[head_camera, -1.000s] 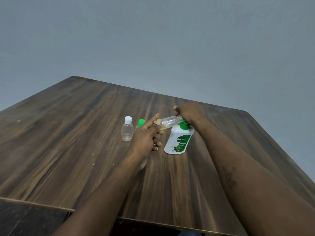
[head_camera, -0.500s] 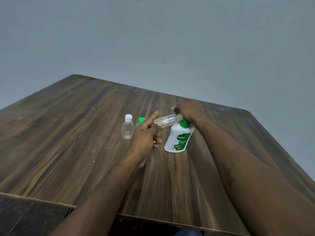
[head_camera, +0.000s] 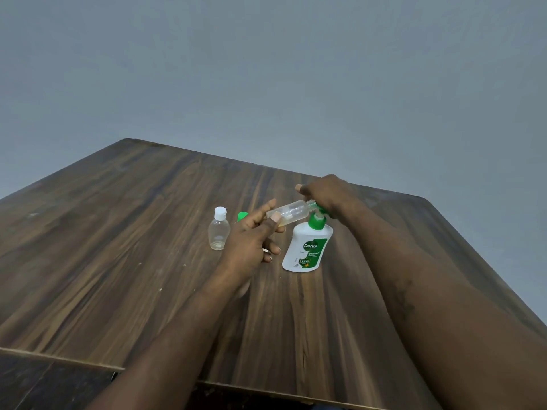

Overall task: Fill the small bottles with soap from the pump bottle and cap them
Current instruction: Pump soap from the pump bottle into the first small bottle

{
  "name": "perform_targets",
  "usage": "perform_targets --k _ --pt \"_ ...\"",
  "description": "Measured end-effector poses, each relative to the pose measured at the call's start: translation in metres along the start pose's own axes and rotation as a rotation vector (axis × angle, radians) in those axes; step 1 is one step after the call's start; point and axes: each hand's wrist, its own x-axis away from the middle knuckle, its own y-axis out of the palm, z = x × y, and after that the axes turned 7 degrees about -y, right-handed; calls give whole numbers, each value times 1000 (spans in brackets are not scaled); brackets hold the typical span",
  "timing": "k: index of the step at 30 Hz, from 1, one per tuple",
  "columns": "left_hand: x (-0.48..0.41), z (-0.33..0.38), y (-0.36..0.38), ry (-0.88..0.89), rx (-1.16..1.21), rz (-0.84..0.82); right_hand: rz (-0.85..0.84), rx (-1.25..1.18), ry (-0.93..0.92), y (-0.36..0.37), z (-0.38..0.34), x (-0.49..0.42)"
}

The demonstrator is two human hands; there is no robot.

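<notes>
A white pump bottle [head_camera: 306,247] with a green pump head stands upright near the table's middle. My right hand [head_camera: 328,193] rests curled over its pump head. My left hand [head_camera: 251,238] pinches a small clear bottle [head_camera: 291,213], held sideways with its open mouth at the pump's nozzle; a little yellowish soap lies inside it. To the left stands another small clear bottle [head_camera: 219,230] with a white cap. A green cap [head_camera: 242,216] shows just behind my left hand, mostly hidden.
The dark wooden table [head_camera: 118,247] reaches its near edge at the bottom of the view and its right edge past my right forearm. A plain grey wall lies behind.
The pump head has risen a little under my right hand. The small bottle stays at the nozzle in my left hand.
</notes>
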Motion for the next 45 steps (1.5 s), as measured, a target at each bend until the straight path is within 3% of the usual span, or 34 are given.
perform_targets --k 6,11,17,24,36,45 --pt "2 -6 -2 -24 1 10 -75 96 -23 9 -2 4" --pt "7 0 -1 -35 -9 -15 27 3 44 6 1 -1" --pt "5 8 2 -26 -8 -34 55 103 -28 -10 -7 -3" --pt "2 -2 0 -59 -13 9 -91 65 30 15 3 -2" --pt "5 6 3 -48 1 -10 66 58 12 -6 -6 -3" --pt "5 -3 0 -53 -15 23 -8 0 35 14 -1 2"
